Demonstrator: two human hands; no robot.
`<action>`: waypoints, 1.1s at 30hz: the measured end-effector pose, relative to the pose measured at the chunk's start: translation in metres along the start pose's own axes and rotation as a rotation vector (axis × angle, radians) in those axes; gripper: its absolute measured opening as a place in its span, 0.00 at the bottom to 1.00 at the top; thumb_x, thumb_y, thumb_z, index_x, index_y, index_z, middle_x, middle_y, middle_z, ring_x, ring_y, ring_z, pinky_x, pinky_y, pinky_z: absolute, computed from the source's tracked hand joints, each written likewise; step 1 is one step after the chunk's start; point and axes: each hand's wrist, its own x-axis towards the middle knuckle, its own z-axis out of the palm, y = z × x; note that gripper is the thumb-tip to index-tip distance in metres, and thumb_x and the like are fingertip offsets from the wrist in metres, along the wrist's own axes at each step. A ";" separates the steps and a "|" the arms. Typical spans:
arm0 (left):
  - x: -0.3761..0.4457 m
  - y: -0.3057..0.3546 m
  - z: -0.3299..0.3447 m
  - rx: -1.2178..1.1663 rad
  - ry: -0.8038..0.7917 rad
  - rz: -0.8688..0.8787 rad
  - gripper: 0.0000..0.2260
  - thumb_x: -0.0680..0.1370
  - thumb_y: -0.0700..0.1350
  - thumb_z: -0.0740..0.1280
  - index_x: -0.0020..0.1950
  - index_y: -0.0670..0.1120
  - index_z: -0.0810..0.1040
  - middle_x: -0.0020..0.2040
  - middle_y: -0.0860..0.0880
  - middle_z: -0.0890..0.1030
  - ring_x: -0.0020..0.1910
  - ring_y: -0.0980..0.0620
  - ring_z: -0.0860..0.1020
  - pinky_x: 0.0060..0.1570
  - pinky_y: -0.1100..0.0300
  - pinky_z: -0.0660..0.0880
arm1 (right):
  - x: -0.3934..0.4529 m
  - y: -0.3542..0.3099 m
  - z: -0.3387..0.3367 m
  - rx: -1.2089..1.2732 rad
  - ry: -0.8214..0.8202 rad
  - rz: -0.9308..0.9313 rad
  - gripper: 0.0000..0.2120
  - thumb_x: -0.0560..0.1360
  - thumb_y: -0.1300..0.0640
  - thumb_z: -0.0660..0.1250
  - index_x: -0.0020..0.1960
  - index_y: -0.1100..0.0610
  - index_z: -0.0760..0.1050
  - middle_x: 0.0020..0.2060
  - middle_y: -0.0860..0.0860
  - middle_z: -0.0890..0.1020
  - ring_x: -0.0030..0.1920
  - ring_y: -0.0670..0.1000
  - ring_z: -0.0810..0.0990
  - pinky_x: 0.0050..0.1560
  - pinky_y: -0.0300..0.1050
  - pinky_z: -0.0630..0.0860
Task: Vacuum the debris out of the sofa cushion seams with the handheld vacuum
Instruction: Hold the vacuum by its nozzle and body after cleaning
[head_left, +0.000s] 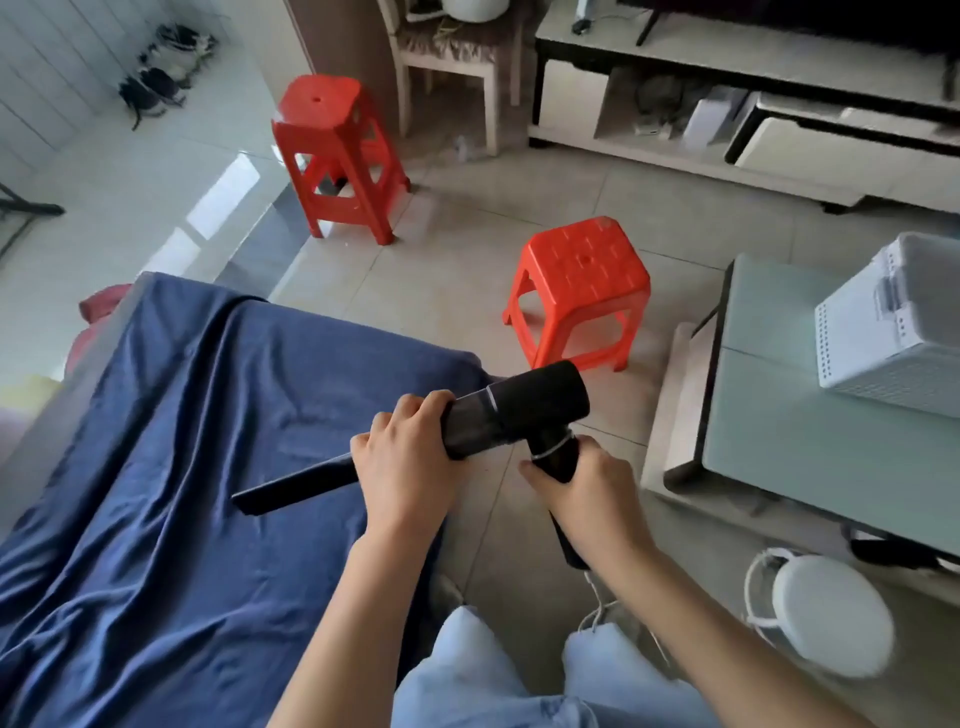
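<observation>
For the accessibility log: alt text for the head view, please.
Two hands hold a black handheld vacuum above a blue sofa cover: left hand on the barrel, right hand on the grip. Two red stools stand on the tiled floor beyond.

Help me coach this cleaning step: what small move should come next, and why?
Probably lower the crevice nozzle onto the blue cover. The left hand grips the handheld vacuum by its barrel and the right hand holds its handle, but the tip seems to hover above the fabric, and no seam shows yet.
</observation>
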 end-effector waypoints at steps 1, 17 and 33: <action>-0.001 0.020 0.007 -0.002 -0.011 0.019 0.18 0.71 0.48 0.68 0.59 0.59 0.74 0.50 0.54 0.77 0.48 0.46 0.74 0.45 0.54 0.61 | 0.004 0.015 -0.016 0.010 0.015 0.012 0.20 0.70 0.43 0.73 0.49 0.59 0.77 0.42 0.56 0.83 0.44 0.60 0.82 0.41 0.50 0.77; 0.010 0.338 0.150 -0.069 -0.179 0.371 0.23 0.67 0.45 0.71 0.62 0.55 0.74 0.53 0.52 0.76 0.53 0.44 0.73 0.50 0.50 0.67 | 0.079 0.255 -0.219 0.122 0.250 0.283 0.14 0.69 0.49 0.76 0.43 0.58 0.75 0.34 0.52 0.81 0.38 0.56 0.80 0.37 0.48 0.75; 0.089 0.491 0.423 0.028 -0.548 0.596 0.25 0.73 0.43 0.69 0.68 0.52 0.68 0.59 0.50 0.72 0.58 0.45 0.69 0.55 0.50 0.65 | 0.240 0.504 -0.203 0.213 0.223 0.627 0.16 0.70 0.51 0.74 0.45 0.61 0.74 0.35 0.51 0.78 0.40 0.56 0.76 0.36 0.43 0.65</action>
